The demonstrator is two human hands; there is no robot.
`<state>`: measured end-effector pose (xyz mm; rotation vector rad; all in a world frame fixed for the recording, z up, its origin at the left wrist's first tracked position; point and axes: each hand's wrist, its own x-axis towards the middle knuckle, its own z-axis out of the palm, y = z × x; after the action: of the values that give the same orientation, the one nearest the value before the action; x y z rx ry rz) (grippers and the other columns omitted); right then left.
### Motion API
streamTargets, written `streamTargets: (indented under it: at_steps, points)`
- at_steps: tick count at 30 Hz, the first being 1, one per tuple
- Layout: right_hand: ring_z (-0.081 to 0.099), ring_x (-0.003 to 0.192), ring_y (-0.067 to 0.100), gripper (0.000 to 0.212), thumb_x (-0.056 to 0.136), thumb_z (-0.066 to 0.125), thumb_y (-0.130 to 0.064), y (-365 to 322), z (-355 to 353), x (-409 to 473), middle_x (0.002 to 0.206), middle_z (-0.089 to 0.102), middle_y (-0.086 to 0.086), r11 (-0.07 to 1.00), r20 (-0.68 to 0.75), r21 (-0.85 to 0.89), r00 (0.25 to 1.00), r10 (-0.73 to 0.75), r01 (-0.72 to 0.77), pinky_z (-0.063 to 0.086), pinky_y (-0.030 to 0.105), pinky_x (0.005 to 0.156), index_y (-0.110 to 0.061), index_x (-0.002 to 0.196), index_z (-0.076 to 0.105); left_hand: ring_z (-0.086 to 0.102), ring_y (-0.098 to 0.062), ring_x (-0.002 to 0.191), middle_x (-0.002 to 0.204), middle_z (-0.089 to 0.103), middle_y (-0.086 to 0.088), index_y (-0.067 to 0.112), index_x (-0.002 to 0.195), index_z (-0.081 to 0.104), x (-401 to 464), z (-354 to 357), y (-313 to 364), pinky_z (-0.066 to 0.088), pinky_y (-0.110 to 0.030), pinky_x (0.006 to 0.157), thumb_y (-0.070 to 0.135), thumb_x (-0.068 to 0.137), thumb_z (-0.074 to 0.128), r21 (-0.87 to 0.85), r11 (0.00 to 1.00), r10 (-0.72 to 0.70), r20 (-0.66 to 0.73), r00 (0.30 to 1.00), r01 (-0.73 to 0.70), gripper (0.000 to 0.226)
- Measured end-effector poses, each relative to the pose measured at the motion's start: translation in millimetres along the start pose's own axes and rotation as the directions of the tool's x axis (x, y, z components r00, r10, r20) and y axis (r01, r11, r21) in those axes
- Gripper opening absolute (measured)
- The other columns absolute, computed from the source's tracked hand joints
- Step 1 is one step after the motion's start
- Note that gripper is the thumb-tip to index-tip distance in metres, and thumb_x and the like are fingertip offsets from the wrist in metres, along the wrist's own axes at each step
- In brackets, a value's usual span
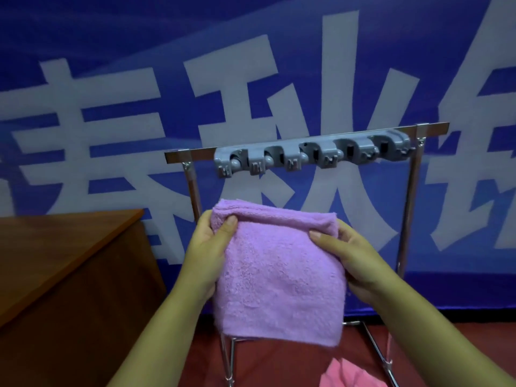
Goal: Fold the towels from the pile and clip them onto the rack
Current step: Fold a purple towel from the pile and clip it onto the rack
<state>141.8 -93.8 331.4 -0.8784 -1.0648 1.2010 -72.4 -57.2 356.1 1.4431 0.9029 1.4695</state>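
Both hands pinch the folded purple towel [279, 269]: left hand [206, 247] at one top corner, right hand [349, 255] at the other. It hangs below the rack [307, 155] with its grey clips.

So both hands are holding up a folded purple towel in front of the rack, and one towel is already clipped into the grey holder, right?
Not quite. The head view shows the grey holder on the rack with nothing clipped in it. The rest stands: the left hand and right hand hold the folded purple towel up in front of it.
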Motion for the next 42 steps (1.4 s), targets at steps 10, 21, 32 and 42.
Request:
streamTargets:
  at_steps: [10,21,32,42]
  points:
    - [0.062,0.086,0.013,0.013,0.086,0.063,-0.02,-45,66,83,0.103,0.066,0.003,0.955,-0.069,-0.244,0.979,-0.192,0.17,0.049,0.029,0.075,-0.022,0.097,0.056,0.069,-0.02,0.092,0.109,0.069,-0.011,0.013,0.115,0.058,76,-63,25,0.056,-0.029,0.068,0.032,0.068,0.079,-0.053,0.99,-0.122,0.163,0.979,0.132,0.055]
    - [0.066,0.095,0.019,0.024,0.085,0.067,-0.026,-61,79,120,0.104,0.069,0.004,0.927,0.066,-0.327,0.983,-0.169,0.182,0.053,0.037,0.083,-0.017,0.106,0.061,0.071,-0.018,0.081,0.088,0.075,-0.008,0.008,0.099,0.067,101,-82,48,0.058,-0.026,0.065,-0.008,0.055,0.071,0.046,0.991,-0.13,0.27,0.954,0.122,0.047]
    - [0.067,0.07,0.013,0.021,0.091,0.059,-0.029,-153,124,165,0.083,0.069,0.004,0.965,0.184,-0.064,0.953,-0.239,0.254,0.056,0.023,0.062,-0.009,0.096,0.06,0.065,-0.006,0.068,0.075,0.07,0.005,0.017,0.099,0.063,183,-71,136,0.056,-0.021,0.064,-0.002,0.091,0.051,0.038,0.987,0.151,0.145,0.978,-0.158,0.024]
    - [0.065,0.057,0.01,0.013,0.089,0.048,-0.006,-82,108,158,0.062,0.067,-0.002,0.971,0.373,0.23,0.927,-0.023,-0.068,0.057,0.021,0.058,-0.012,0.085,0.059,0.068,-0.016,0.075,0.091,0.073,-0.005,0.015,0.106,0.065,177,-61,112,0.058,-0.029,0.069,0.014,0.089,0.06,0.015,1.0,-0.029,0.201,0.979,0.027,0.018]
